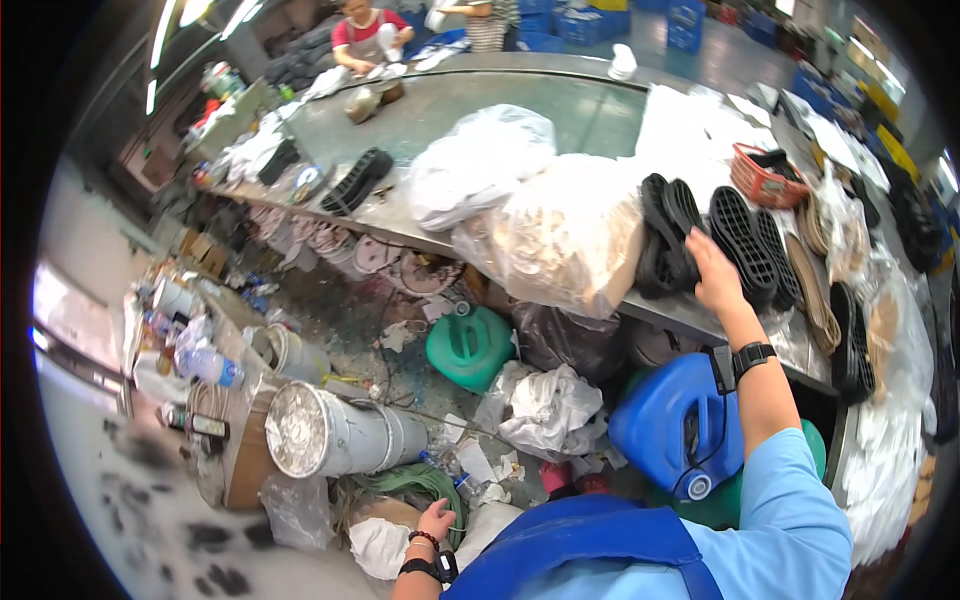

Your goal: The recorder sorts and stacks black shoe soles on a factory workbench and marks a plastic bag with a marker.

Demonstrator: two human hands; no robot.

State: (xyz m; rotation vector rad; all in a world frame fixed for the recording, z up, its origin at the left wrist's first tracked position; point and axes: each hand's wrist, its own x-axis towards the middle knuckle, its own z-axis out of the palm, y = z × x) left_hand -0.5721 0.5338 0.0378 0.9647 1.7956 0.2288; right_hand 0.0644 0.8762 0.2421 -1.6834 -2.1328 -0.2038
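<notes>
Now I am reaching my right hand [716,272] to the black soles [668,238] standing on the bench [560,110]; fingers closing on one, none lifted yet. My left hand [436,520] is hanging loosely curled, empty.

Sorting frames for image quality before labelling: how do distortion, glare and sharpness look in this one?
Head view: strong fisheye, the grey metal table edge bows and a black vignette rings the frame; ceiling lights flare at upper left, clear plastic bags shine; the right hand on black rubber soles is sharp, the left hand and floor softer.
</notes>
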